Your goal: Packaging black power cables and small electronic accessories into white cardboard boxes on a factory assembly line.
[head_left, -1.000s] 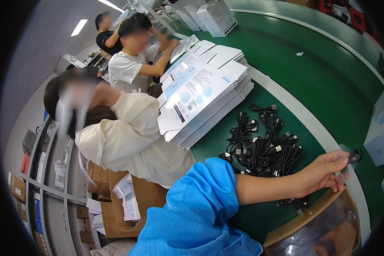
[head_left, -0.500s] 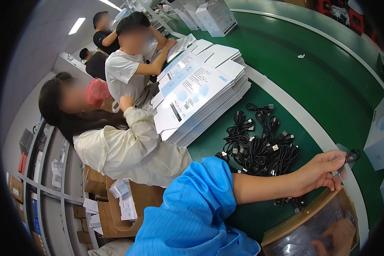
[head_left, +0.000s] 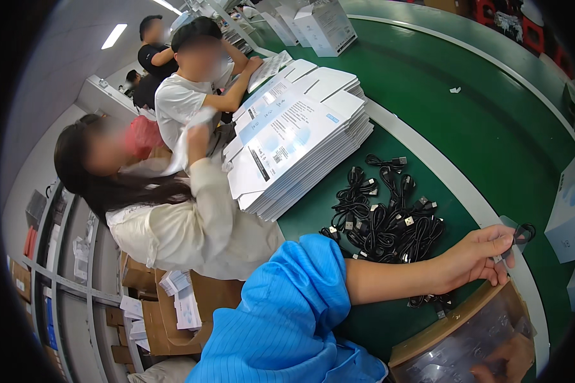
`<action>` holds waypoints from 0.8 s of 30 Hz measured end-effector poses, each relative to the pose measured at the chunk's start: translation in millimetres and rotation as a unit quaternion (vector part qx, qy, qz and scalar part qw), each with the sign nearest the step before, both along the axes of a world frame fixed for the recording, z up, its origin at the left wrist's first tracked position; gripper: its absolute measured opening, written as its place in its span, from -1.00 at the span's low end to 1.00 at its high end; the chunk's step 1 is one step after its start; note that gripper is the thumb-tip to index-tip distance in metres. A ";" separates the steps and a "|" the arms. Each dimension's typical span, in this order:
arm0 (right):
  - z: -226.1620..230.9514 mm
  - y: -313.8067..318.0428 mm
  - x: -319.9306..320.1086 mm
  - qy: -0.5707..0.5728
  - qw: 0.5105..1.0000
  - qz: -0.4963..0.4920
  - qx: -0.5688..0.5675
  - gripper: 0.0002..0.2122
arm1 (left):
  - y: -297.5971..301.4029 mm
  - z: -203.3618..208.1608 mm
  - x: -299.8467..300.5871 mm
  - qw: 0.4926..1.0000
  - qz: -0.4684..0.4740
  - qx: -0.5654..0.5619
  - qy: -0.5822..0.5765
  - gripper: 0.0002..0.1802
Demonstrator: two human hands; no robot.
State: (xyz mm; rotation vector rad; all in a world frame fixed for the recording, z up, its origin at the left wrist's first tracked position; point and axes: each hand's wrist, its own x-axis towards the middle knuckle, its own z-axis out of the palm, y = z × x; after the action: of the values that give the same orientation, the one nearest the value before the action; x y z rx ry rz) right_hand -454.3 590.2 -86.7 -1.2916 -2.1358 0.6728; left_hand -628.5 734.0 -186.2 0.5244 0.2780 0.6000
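My left hand reaches across from a blue sleeve and is closed, thumb against fingers. It grips a small clear plastic bag together with a coiled black cable, whose loop shows past the fingertips. Below it stands an open cardboard box holding clear plastic pieces that look like bags. Inside that box, at the lower right, is my right hand, among the clear plastic. Its fingers are partly covered and smeared, so its grip is unclear. A heap of bundled black cables lies beside my left forearm.
A tall stack of flattened white cartons stands on the green table. White boxes stand at the right edge. Two co-workers sit close on the left; one holds something white. Behind are shelves and open cardboard cartons.
The near co-worker's arm has risen with a blurred white thing in hand. My right hand has shifted slightly lower inside the box. My left hand keeps its hold nearly in place.
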 end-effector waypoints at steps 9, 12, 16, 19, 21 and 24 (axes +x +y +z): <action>-3.0 -6.0 4.9 0.073 0.997 -0.030 -0.022 -0.77 | -0.8 -0.1 -0.3 1.000 0.000 0.005 0.006 -0.56; -11.0 -8.3 12.2 0.180 0.983 -0.018 -0.015 -0.77 | -1.1 0.9 -0.3 1.000 0.000 0.008 0.009 -0.55; -11.0 -7.5 13.0 0.310 0.950 -0.016 0.009 -0.77 | -0.8 2.3 0.0 1.000 -0.001 0.011 0.008 -0.56; -11.9 -10.7 13.0 0.385 0.923 -0.023 -0.023 -0.78 | -2.9 2.5 0.5 1.000 0.000 0.004 -0.002 -0.58; -11.5 -11.1 13.2 0.419 0.907 -0.027 -0.039 -0.78 | -3.0 1.3 0.1 1.000 0.001 0.001 0.001 -0.59; -9.4 -10.9 13.9 0.241 0.966 -0.058 -0.068 -0.78 | -2.8 2.3 -1.8 1.000 0.006 -0.001 0.003 -0.60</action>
State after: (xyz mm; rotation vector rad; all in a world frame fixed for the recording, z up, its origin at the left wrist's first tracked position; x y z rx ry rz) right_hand -440.4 579.2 -96.1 -1.1657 -1.6310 0.9843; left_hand -630.4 731.2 -183.9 0.5225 0.2869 0.6101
